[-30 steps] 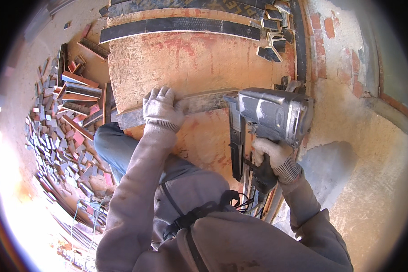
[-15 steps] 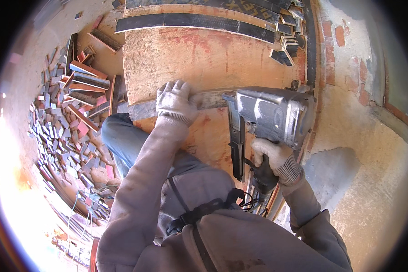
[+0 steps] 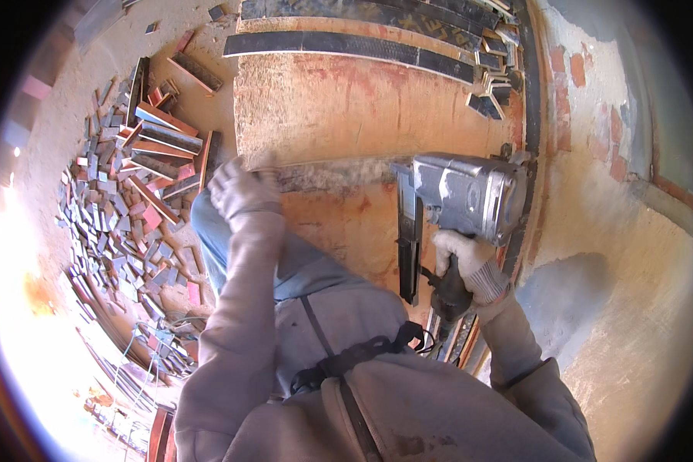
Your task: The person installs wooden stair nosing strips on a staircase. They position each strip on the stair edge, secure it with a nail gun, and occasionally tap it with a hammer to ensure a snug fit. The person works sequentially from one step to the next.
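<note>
My right hand (image 3: 470, 266), in a white knit glove, is closed round the handle of a dark grey nail gun (image 3: 466, 192). The tool's nose and long black magazine (image 3: 410, 254) are on its left side, by the right part of a narrow grey wood strip (image 3: 339, 173). This strip lies across a large plywood panel (image 3: 362, 108). My left hand (image 3: 245, 192), gloved too, is at the strip's left end above my bent knee. Its thumb stands apart from the fingers, which are slightly blurred; whether it touches the strip I cannot tell.
Long black-faced strips (image 3: 346, 46) lie across the panel's far end, with short offcuts (image 3: 489, 100) at their right. A heap of small wood blocks (image 3: 123, 231) and boards (image 3: 165, 138) covers the floor at left. A wall (image 3: 585, 115) with exposed brick stands at right.
My left hand has moved left along the strip to its end, and its fingers have spread. The nail gun stays in my right hand, nearly in place. The view has shifted slightly.
</note>
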Demonstrator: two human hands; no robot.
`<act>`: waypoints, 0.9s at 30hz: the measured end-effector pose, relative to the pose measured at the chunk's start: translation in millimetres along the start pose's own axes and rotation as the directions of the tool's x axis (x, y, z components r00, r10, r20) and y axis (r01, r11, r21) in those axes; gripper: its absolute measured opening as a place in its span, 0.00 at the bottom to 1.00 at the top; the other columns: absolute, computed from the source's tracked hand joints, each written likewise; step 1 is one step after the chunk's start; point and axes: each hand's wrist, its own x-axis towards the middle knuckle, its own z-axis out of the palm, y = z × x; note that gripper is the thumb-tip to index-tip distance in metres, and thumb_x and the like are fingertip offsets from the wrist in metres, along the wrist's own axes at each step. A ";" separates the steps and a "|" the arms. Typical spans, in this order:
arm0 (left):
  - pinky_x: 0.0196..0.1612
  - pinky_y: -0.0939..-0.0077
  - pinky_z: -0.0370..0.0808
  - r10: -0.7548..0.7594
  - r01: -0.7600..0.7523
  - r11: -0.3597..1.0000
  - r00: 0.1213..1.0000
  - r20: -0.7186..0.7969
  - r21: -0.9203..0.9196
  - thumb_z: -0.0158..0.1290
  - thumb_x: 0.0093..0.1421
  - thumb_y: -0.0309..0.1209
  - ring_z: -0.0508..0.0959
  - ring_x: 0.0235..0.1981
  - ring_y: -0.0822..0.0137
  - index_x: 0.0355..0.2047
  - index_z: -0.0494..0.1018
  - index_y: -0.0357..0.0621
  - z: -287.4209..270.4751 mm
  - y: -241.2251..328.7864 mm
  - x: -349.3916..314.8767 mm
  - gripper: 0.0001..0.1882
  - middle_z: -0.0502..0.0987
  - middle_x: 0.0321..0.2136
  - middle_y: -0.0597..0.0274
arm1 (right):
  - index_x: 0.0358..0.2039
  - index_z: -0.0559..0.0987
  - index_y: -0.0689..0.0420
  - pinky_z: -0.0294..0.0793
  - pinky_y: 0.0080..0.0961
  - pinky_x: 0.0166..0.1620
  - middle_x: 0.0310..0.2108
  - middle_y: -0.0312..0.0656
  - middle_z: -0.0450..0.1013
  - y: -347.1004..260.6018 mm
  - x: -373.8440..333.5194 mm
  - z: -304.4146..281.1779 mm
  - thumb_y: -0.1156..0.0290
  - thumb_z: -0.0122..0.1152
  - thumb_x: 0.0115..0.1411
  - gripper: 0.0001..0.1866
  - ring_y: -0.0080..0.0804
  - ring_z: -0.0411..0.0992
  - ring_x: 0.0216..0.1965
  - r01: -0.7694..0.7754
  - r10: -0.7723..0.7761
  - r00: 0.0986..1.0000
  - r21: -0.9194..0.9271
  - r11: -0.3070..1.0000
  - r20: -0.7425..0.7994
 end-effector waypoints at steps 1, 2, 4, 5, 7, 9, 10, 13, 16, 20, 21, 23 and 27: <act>0.60 0.51 0.68 -0.058 0.063 0.998 0.968 0.244 -0.010 0.50 0.63 0.63 0.76 0.51 0.43 0.37 0.81 0.42 -1.6 -22.1 10.4 0.33 0.80 0.43 0.43 | 0.28 0.79 0.63 0.72 0.29 0.22 0.14 0.42 0.71 3.1 -0.5 0.4 0.72 0.60 0.61 0.07 0.32 0.70 0.15 -0.039 0.039 0.999 -0.002 0.999 -0.024; 0.58 0.52 0.70 -0.172 0.186 0.982 0.836 0.521 0.025 0.44 0.64 0.67 0.78 0.50 0.42 0.38 0.81 0.40 -0.4 -40.7 21.8 0.38 0.80 0.44 0.39 | 0.27 0.79 0.62 0.71 0.29 0.22 0.14 0.42 0.71 5.4 -1.2 0.4 0.73 0.60 0.61 0.08 0.32 0.71 0.15 0.004 -0.004 1.000 0.050 0.999 -0.009; 0.57 0.56 0.72 -0.167 0.276 0.960 0.676 0.717 -0.036 0.45 0.62 0.65 0.78 0.53 0.43 0.46 0.80 0.38 12.9 -59.7 35.7 0.39 0.78 0.50 0.34 | 0.25 0.78 0.62 0.71 0.29 0.22 0.14 0.42 0.71 7.1 -1.3 -0.6 0.73 0.60 0.61 0.09 0.32 0.71 0.16 0.033 -0.034 0.999 0.111 0.993 0.007; 0.57 0.57 0.72 -0.193 0.334 0.942 0.633 0.749 -0.040 0.47 0.61 0.64 0.78 0.54 0.44 0.48 0.80 0.38 21.1 -62.4 37.2 0.39 0.77 0.52 0.34 | 0.24 0.78 0.62 0.71 0.28 0.22 0.14 0.41 0.72 7.7 -3.1 -1.3 0.72 0.60 0.61 0.09 0.32 0.71 0.16 0.024 -0.025 1.000 0.099 0.995 0.011; 0.55 0.59 0.75 -0.087 0.365 0.915 0.595 0.799 -0.172 0.55 0.58 0.58 0.79 0.53 0.45 0.52 0.77 0.35 37.7 -53.8 21.3 0.37 0.78 0.52 0.36 | 0.24 0.78 0.62 0.71 0.28 0.23 0.14 0.41 0.72 9.0 -7.6 -2.9 0.72 0.60 0.62 0.10 0.31 0.71 0.16 0.039 -0.039 0.999 0.063 0.997 -0.002; 0.45 0.59 0.81 -0.175 0.709 0.655 0.478 0.861 -0.261 0.61 0.56 0.49 0.82 0.48 0.47 0.53 0.75 0.31 48.5 -36.1 -7.7 0.34 0.80 0.49 0.40 | 0.25 0.78 0.62 0.72 0.28 0.24 0.15 0.40 0.72 13.4 -15.8 -4.1 0.73 0.59 0.63 0.10 0.30 0.72 0.17 0.062 -0.062 0.998 -0.003 0.998 -0.010; 0.37 0.59 0.85 -0.268 0.918 0.312 0.332 0.905 -0.244 0.64 0.57 0.43 0.83 0.44 0.49 0.52 0.74 0.29 53.1 -21.8 -27.2 0.31 0.81 0.46 0.42 | 0.25 0.78 0.62 0.72 0.27 0.25 0.15 0.40 0.72 16.5 -20.1 -4.8 0.73 0.59 0.63 0.10 0.30 0.72 0.17 0.103 -0.103 0.995 -0.046 0.994 0.007; 0.25 0.62 0.86 -0.167 0.990 -0.011 0.139 0.976 -0.143 0.65 0.57 0.33 0.84 0.37 0.53 0.49 0.74 0.28 56.0 0.7 -56.6 0.25 0.81 0.42 0.46 | 0.29 0.78 0.63 0.73 0.26 0.27 0.16 0.40 0.72 27.9 -27.6 -4.2 0.71 0.58 0.65 0.09 0.29 0.72 0.19 0.239 -0.222 0.968 -0.156 0.958 0.120; 0.26 0.60 0.87 -0.111 0.995 -0.055 0.076 0.991 -0.082 0.64 0.58 0.32 0.84 0.35 0.54 0.47 0.75 0.31 55.1 9.1 -60.4 0.21 0.80 0.41 0.47 | 0.31 0.78 0.63 0.73 0.27 0.26 0.16 0.40 0.72 37.1 -28.8 0.8 0.70 0.58 0.66 0.10 0.29 0.72 0.19 0.064 -0.058 0.991 -0.054 0.996 0.118; 0.26 0.60 0.87 -0.116 0.982 0.121 0.158 0.981 -0.144 0.64 0.58 0.33 0.84 0.38 0.55 0.47 0.76 0.32 58.0 9.8 -58.1 0.20 0.80 0.42 0.49 | 0.35 0.79 0.64 0.72 0.27 0.26 0.16 0.40 0.72 37.8 -26.0 11.8 0.69 0.57 0.67 0.10 0.28 0.72 0.19 0.060 -0.052 0.990 -0.065 0.996 0.128; 0.26 0.60 0.87 -0.150 0.992 0.044 0.127 0.980 -0.122 0.64 0.58 0.33 0.84 0.38 0.55 0.47 0.76 0.33 59.9 9.8 -60.0 0.20 0.80 0.43 0.49 | 0.35 0.79 0.63 0.72 0.27 0.26 0.16 0.40 0.72 36.5 -25.4 14.4 0.69 0.57 0.67 0.10 0.28 0.72 0.19 0.053 -0.043 0.991 -0.074 0.996 0.127; 0.26 0.61 0.87 -0.147 0.991 0.034 0.134 0.980 -0.130 0.64 0.58 0.33 0.83 0.39 0.55 0.46 0.76 0.33 62.7 6.2 -63.6 0.19 0.80 0.44 0.49 | 0.35 0.79 0.63 0.71 0.27 0.26 0.16 0.39 0.72 33.3 -24.9 18.9 0.69 0.57 0.66 0.10 0.28 0.71 0.18 0.041 -0.028 0.993 -0.122 0.992 0.111; 0.27 0.63 0.87 0.189 0.724 0.478 0.469 0.863 -0.498 0.64 0.58 0.33 0.83 0.39 0.55 0.45 0.77 0.33 61.6 -3.0 -67.3 0.19 0.80 0.44 0.49 | 0.34 0.79 0.61 0.69 0.27 0.25 0.15 0.36 0.70 30.6 -27.8 24.9 0.70 0.57 0.65 0.08 0.26 0.69 0.17 -0.038 0.038 0.997 0.001 0.999 0.064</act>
